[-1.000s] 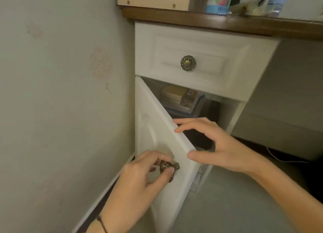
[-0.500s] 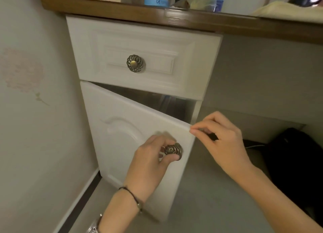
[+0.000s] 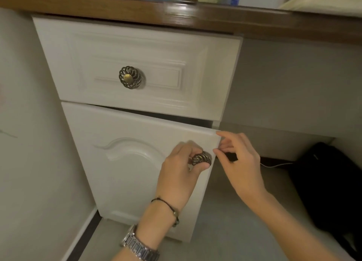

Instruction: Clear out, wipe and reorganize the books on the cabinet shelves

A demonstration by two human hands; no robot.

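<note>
White cabinet door [image 3: 125, 163] is hanging slightly ajar. Left hand [image 3: 180, 174] is pinching its brass knob [image 3: 201, 159]; right hand [image 3: 241, 163], fingers loosely curled, is touching the edge. Probably being shut next

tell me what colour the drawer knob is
Dark bronze wirework with a brass centre, head view.
</note>
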